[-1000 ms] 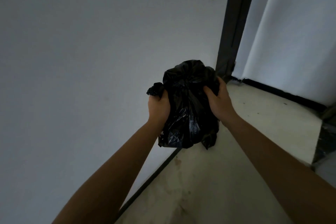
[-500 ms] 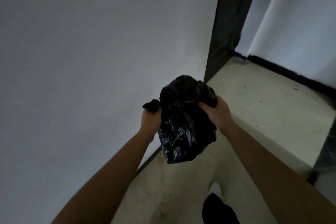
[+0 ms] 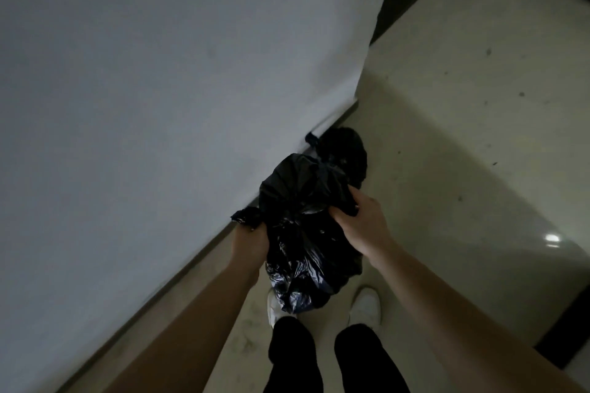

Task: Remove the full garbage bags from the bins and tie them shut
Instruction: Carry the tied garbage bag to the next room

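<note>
A full black garbage bag (image 3: 303, 233) hangs between the two hands, lifted off the floor (image 3: 447, 137) and bulging above the knuckles, with its crinkled bottom sagging below the wrists. The left hand (image 3: 250, 242) is curled tight round a twisted ear of plastic that sticks out past its thumb side. The right hand (image 3: 362, 226) pinches a gathered fold on the bag's other flank, fingers bent into the film. The hands stand apart, with the bag's width between them. Whether its mouth is already knotted cannot be told.

Just beyond the hands a second black bag (image 3: 346, 150) lies on the floor, against the foot of the wall (image 3: 143, 89). That wall and its skirting strip (image 3: 191, 265) run close along the left hand's outer side. To the right of the right hand the pale floor spreads open. Beneath the forearms are white shoes (image 3: 365, 305) and dark trouser legs (image 3: 293, 357).
</note>
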The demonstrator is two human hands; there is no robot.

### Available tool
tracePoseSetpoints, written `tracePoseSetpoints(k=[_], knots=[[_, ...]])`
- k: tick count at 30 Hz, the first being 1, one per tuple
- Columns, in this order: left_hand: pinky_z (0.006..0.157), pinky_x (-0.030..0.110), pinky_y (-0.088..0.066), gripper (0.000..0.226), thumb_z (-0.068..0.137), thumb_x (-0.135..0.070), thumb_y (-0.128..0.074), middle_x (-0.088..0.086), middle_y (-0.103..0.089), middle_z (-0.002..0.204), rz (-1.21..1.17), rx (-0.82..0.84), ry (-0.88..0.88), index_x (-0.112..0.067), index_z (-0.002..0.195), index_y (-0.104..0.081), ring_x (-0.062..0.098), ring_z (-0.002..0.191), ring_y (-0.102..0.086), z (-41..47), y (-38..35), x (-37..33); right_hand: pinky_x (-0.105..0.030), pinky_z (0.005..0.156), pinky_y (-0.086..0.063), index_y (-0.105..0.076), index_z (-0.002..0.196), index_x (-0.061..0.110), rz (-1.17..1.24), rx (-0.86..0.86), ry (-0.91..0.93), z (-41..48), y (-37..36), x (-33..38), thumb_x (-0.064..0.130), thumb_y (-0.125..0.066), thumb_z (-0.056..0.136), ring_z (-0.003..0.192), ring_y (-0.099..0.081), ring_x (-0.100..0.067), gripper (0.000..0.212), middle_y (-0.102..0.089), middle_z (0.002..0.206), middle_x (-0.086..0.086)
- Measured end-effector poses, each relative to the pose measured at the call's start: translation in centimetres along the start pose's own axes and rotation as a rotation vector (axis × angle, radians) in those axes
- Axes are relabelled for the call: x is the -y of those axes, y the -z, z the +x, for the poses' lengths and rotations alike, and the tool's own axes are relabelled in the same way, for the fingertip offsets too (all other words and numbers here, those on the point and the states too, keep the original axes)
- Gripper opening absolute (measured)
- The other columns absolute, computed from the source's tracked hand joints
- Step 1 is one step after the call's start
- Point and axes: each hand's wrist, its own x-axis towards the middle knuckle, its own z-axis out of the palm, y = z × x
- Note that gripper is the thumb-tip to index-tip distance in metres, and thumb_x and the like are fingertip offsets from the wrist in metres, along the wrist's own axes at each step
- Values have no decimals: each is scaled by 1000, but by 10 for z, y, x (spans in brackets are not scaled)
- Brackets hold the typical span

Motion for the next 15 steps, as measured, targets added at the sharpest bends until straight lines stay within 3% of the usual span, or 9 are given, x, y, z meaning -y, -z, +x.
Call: tracePoseSetpoints(k=[3,9,12,15], knots=[[55,30,-30,13,94,0,-46,14,-48,76,26,-32,40,-4,87,-56,19,64,-41,87,-36,57,-42,75,-57,-67,115,25,-23,1,-47,66,-46,-73,19,-65,91,87,-68,-28,25,-71,97,-10],[63,39,-31,15,89,-10,-52,16,-45,72,-10,-150,78,-7,75,-49,22,63,-39,228,-72,131,-33,92,-43,-50,139,27,7,59,-98,173,-115,-166,26,-65,90,112,-55,-18,52,-60,121,5],[68,40,-41,14,83,-22,-49,13,-58,86,-85,-98,44,-17,91,-60,24,77,-52,277,-81,153,-31,97,-40,-36,151,30,108,144,-191,210,-137,-193,24,-60,95,127,-50,-20,62,-54,137,5],[82,36,-51,28,100,-14,-41,-4,-64,98,-116,26,30,-25,120,-57,18,90,-62,284,-87,161,-35,111,-34,-14,160,25,53,214,-239,217,-144,-207,17,-51,101,146,-33,-24,70,-32,160,-2]])
